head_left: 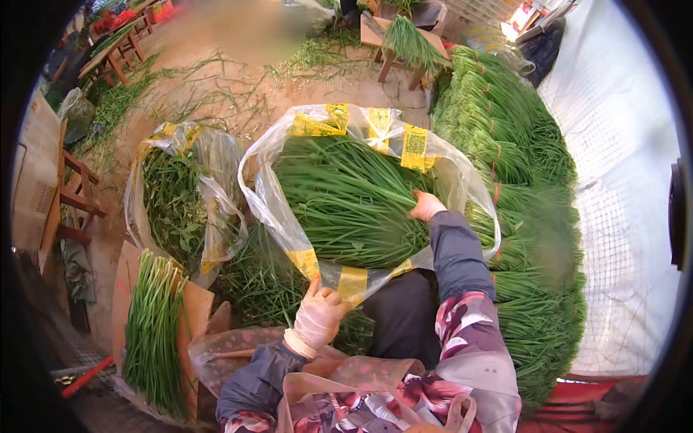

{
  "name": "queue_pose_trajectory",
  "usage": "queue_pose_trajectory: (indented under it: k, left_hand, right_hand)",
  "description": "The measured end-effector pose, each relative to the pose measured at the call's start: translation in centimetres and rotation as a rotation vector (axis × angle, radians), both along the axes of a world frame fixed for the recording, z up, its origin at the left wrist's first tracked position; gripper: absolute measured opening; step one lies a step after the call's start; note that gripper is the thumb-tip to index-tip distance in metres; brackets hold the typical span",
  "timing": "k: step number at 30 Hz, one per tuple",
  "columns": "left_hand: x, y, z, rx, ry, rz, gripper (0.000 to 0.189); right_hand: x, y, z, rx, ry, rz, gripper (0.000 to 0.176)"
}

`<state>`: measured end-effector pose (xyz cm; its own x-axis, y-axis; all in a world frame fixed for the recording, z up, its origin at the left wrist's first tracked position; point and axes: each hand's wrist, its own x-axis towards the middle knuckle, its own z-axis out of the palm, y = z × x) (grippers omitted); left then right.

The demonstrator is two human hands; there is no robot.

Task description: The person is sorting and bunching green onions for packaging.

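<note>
A large clear plastic bag (473,164) with yellow printed labels stands open in front of me, and long garlic chives (346,202) lie inside it. My left hand (319,317), in a pale glove, pinches the near-left rim of the bag with the fingers closed. My right hand (427,207) reaches over the bag's right side and grips the chives at their right end; its fingertips are partly hidden among the stalks.
Tied chive bundles (498,166) are stacked along the right, beside a white sheet (613,180). A second bag (173,195) of loose greens stands left. Chives (155,325) rest on a board (198,317) at lower left. A small wooden table (372,32) stands behind.
</note>
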<state>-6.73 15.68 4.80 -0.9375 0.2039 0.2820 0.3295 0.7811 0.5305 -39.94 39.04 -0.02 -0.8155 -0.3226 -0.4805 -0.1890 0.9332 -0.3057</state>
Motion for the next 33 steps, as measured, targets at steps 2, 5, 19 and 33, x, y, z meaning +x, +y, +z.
queue_pose_trajectory:
  k: [2,5,19,33]
  left_hand:
    - [-0.1,0.2,-0.1,0.009,0.003,-0.003,0.028]
    - [-0.2,0.4,-0.5,-0.019,-0.012,-0.013,0.028]
    - [0.2,1.3,-0.1,-0.026,0.017,0.029,0.021]
    - [-0.1,2.0,-2.3,-0.016,-0.049,0.026,0.021]
  right_hand:
    - [0.0,0.6,0.6,-0.043,-0.159,0.021,0.100]
    - [1.6,1.7,1.1,-0.109,-0.096,0.078,0.104]
    - [4.8,4.9,1.3,-0.097,-0.047,-0.038,0.147]
    - [13.9,2.8,4.1,0.282,0.154,0.193,0.123]
